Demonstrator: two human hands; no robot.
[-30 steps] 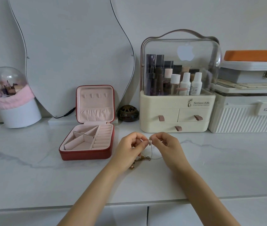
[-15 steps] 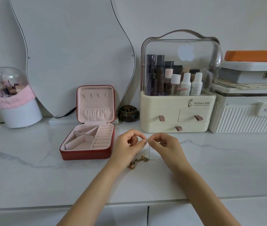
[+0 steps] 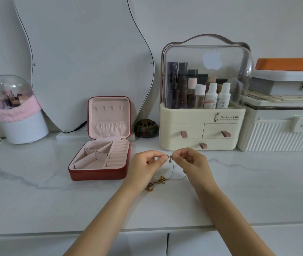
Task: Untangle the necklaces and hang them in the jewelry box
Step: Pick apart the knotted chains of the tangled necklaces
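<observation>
Here, a thin silver chain [image 3: 173,168] is pinched at its top end between the fingertips of both hands, which are held close together above the white marble counter [image 3: 36,196]. The left hand [image 3: 145,168] is curled, thumb and forefinger closed on the chain's end; the right hand [image 3: 193,163] is curled likewise, its thumb and forefinger nipping the same spot from the other side. From the pinch the chain is hung down and is trailed onto the counter, where it is joined to a small heap of gold necklaces [image 3: 156,183] lying just beside the left wrist. Whether the strands are knotted together cannot be told.

The red jewelry box [image 3: 99,174] is set to the left of the hands, near but apart from them, its lid stood upright and its pink compartments laid bare. Open counter is left between the box's front wall and the counter's front edge, and a wide stretch is left to the right of the right hand.

Along the wall are ranged a curved mirror [image 3: 84,61], a cream cosmetics case [image 3: 200,126] with drawers just behind the hands, a ribbed white bin [image 3: 276,137], a dark little pot [image 3: 146,128] and a domed brush holder [image 3: 17,111].
</observation>
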